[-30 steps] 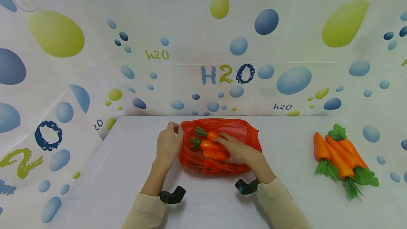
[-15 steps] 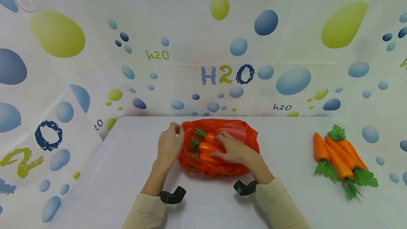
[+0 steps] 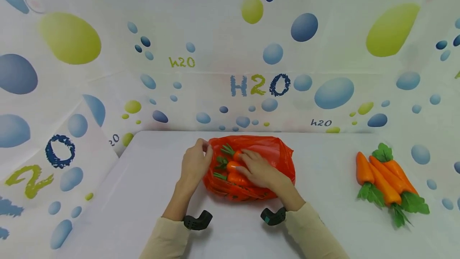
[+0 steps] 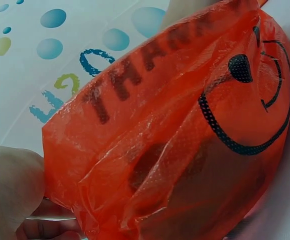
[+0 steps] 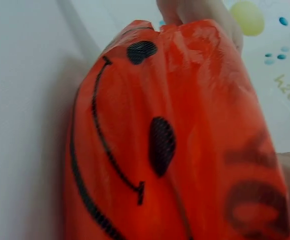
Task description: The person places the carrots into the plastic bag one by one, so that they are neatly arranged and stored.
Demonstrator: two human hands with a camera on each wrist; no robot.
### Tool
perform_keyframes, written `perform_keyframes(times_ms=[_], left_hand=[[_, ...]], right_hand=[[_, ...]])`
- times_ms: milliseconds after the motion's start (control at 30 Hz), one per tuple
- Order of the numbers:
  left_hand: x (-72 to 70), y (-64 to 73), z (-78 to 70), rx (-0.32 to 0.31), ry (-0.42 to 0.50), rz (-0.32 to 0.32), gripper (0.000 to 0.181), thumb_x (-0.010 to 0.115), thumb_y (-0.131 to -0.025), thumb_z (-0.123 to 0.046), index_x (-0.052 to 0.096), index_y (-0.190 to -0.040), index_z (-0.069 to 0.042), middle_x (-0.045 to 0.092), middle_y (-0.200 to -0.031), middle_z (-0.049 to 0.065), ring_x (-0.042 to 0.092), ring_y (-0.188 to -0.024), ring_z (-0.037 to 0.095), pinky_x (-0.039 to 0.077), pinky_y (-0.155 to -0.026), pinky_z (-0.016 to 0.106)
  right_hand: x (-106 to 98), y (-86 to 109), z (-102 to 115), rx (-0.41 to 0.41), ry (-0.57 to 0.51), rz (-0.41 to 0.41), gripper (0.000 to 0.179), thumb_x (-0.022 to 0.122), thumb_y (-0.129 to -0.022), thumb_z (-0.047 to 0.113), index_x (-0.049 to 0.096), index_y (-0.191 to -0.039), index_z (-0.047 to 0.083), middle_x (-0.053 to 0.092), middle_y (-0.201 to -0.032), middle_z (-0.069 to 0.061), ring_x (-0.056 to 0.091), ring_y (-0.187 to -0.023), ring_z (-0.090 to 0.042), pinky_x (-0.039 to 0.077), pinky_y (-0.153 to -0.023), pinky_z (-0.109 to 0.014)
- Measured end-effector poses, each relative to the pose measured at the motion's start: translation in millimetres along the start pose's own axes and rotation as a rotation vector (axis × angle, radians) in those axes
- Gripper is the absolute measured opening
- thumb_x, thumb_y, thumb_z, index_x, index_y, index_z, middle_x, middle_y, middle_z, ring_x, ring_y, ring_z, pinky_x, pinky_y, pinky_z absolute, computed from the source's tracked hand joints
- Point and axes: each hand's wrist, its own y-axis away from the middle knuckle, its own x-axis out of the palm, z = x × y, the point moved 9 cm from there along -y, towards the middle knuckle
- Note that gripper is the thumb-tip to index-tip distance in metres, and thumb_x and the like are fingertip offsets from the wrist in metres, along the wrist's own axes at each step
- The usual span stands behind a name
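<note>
A red translucent plastic bag point(image 3: 267, 147) lies on the white table, its mouth facing up. Inside are several orange carrots point(image 3: 237, 179) with green tops pointing left. My left hand point(image 3: 195, 162) pinches the bag's left edge between thumb and fingers; the left wrist view shows this hand point(image 4: 10, 192) at the rim of the printed bag point(image 4: 185, 125). My right hand point(image 3: 260, 169) reaches into the bag from the right, and its loosely bent fingers rest on the carrots. In the right wrist view the bag point(image 5: 205, 125) hides most of that hand.
On the table's right side lies a separate pile of carrots point(image 3: 386, 177) with leafy green tops. A white sheet point(image 3: 215, 63) printed with blue and green drops hangs behind the table point(image 3: 230, 235). Both wrists wear a black camera.
My right hand has lifted a little, shifted left across the carrots and settled on them again. My left hand keeps its place at the bag's edge. The head view has shifted slightly.
</note>
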Motion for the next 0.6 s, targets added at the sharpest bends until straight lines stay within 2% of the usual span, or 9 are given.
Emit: perform_keyframes(times_ms=[133,233,367,600], left_hand=[[-1.2,0.0,-0.5,0.002,0.003,-0.005,0.021,0.054,-0.099,-0.024,0.063,-0.106,-0.006,0.072,-0.091,0.01,0.06,-0.067,0.022,0.055,-0.066,0.038],[-3.8,0.9,-2.0,0.017,-0.002,-0.02,0.021,0.053,-0.099,-0.023,0.063,-0.105,-0.005,0.072,-0.09,0.011,0.061,-0.067,0.024,0.055,-0.066,0.039],[-4.9,1.9,-2.3,0.029,-0.005,-0.017,0.02,0.053,-0.099,-0.022,0.062,-0.105,-0.005,0.072,-0.09,0.012,0.058,-0.063,0.022,0.052,-0.06,0.035],[0.0,2.9,0.2,0.021,0.008,0.005,0.02,0.053,-0.099,-0.022,0.062,-0.105,-0.005,0.07,-0.085,0.011,0.051,-0.056,0.017,0.045,-0.054,0.026]], right_hand=[[-2,-6.8,3,0.017,0.062,0.042,0.057,0.052,-0.101,0.044,0.041,-0.151,0.018,0.035,-0.158,-0.013,0.035,-0.146,-0.037,0.037,-0.115,-0.056],[-2,-14.4,6,0.033,0.109,0.139,0.059,0.054,-0.099,0.047,0.041,-0.152,0.024,0.033,-0.159,-0.013,0.036,-0.146,-0.038,0.041,-0.112,-0.056],[-2,-22.4,10,-0.004,0.126,0.255,0.053,0.059,-0.097,0.045,0.049,-0.146,0.026,0.03,-0.162,-0.01,0.038,-0.146,-0.035,0.04,-0.114,-0.053],[-1,-26.2,17,-0.114,0.124,0.299,0.039,0.064,-0.097,0.016,0.058,-0.135,0.019,0.041,-0.154,0.002,0.046,-0.139,-0.019,0.039,-0.116,-0.039]])
